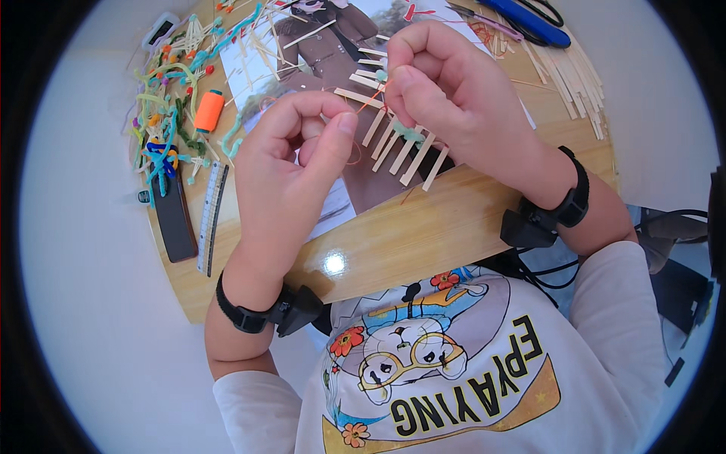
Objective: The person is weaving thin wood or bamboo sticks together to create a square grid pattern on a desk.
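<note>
My left hand (295,147) pinches an orange thread (370,100) between thumb and forefinger. The thread runs up to my right hand (451,94), whose thumb and fingers are also pressed together on it. Beneath both hands lies a piece made of short flat wooden sticks (414,160), set side by side like ribs. A pale green fuzzy pipe cleaner (408,133) runs across the sticks near my right hand. My fingers and palm cover part of this piece, so how the thread is fixed to it cannot be made out.
A printed picture sheet (318,53) lies under the work on the wooden table (348,265). At left are an orange thread spool (209,111), pipe cleaners (178,125), a dark case (175,219) and a ruler (212,219). Wooden strips (571,79) and blue-handled scissors (533,21) lie at far right.
</note>
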The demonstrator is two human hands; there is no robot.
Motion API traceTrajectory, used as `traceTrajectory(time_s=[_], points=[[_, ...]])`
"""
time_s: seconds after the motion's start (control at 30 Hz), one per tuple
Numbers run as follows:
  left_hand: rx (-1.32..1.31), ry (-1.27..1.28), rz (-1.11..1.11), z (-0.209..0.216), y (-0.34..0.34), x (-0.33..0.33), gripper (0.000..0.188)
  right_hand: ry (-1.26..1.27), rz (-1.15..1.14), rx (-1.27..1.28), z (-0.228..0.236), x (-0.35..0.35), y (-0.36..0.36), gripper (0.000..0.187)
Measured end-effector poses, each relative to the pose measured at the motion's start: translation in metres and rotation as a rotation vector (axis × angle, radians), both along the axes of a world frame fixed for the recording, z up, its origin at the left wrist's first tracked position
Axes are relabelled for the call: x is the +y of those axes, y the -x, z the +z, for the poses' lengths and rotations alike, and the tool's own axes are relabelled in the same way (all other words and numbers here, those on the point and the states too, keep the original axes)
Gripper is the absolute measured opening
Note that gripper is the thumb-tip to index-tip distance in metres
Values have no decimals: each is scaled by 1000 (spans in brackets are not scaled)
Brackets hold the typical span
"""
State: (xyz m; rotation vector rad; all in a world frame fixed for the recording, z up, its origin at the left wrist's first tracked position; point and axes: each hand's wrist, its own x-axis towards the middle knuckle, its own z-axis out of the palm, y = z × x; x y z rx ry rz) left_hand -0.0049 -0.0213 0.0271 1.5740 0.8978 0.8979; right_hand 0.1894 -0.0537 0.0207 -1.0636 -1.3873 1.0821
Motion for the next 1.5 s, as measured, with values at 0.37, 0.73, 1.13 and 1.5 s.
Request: traceTrajectory(time_s=[0.37, 0.73, 1.13, 1.5], points=[[140, -116, 79, 2, 2, 4, 7, -218, -166, 22, 3, 11, -6, 9], [99, -164, 55, -4, 1, 1, 7, -595, -116, -633, -2, 8, -7, 14], [85, -394, -20, -8, 1, 5, 12, 321, 234, 317, 2, 5, 0, 24], [-166, -63, -102, 1, 3, 3, 37, 285, 182, 180, 8, 0, -3, 23]])
